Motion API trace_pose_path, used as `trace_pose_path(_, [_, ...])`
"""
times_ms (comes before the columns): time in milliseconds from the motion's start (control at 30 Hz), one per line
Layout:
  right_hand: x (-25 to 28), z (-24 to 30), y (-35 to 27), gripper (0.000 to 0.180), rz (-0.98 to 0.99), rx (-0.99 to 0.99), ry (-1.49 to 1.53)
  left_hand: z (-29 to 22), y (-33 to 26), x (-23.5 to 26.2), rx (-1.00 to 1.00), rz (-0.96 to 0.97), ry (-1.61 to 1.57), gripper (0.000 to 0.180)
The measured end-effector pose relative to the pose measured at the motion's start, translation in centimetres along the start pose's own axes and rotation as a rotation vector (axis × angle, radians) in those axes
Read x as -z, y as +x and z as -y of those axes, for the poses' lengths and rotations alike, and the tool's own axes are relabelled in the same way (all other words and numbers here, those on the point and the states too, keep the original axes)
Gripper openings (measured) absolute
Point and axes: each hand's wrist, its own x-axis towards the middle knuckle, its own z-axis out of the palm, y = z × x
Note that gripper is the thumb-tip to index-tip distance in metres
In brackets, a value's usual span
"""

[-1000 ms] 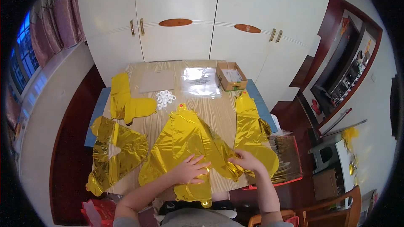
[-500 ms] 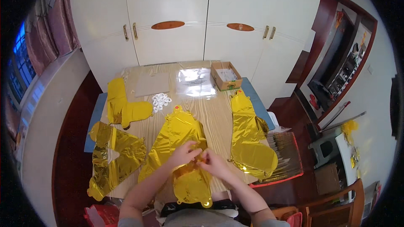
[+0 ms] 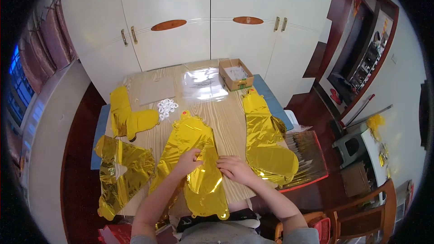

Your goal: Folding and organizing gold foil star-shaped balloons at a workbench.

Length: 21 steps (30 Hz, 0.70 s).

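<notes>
Left hand [image 3: 187,163] is curled over the gold foil balloon [image 3: 205,194], can't tell if it's pinching; right hand [image 3: 237,170] lies flattish, unclenched, by its right edge. Looks like mid-fold at the tabletop's [image 3: 229,124] near side; next probably calls for even pressing.

The left hand [image 3: 186,163] hides some gold foil [image 3: 205,195]; the lower edge crops the wooden chair [image 3: 389,205].

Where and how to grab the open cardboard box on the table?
Likely the near wall of the cardboard box, pinched at its rim by the right hand from above: the top is open and that wall stands upright.
</notes>
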Motion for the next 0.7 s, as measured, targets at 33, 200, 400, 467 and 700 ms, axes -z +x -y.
trace_pose_path(33, [-0.2,-0.1,-0.3,0.020,0.006,-0.028,0.019,-0.3,-0.1,0.1,0.002,0.003,0.011,0.050])
trace_pose_path(200, [-0.5,0.2,-0.6,0.025,0.013,-0.067,-0.002,1.3,-0.2,0.1,0.004,0.033,0.004,0.056])
trace_pose_path(400, [-0.6,0.2,-0.7,0.033,0.031,-0.090,-0.048,1.4,-0.2,0.3,0.018,0.061,-0.009,0.060])
trace_pose_path(467, [-0.4,0.5,-0.7,0.036,0.047,-0.085,-0.063,1.5,-0.2,0.4,0.015,0.057,0.002,0.062])
trace_pose_path(700, [-0.7,0.3,-0.9,0.039,0.112,-0.067,-0.135,1.7,-0.2,0.1,0.008,0.021,0.014,0.067])
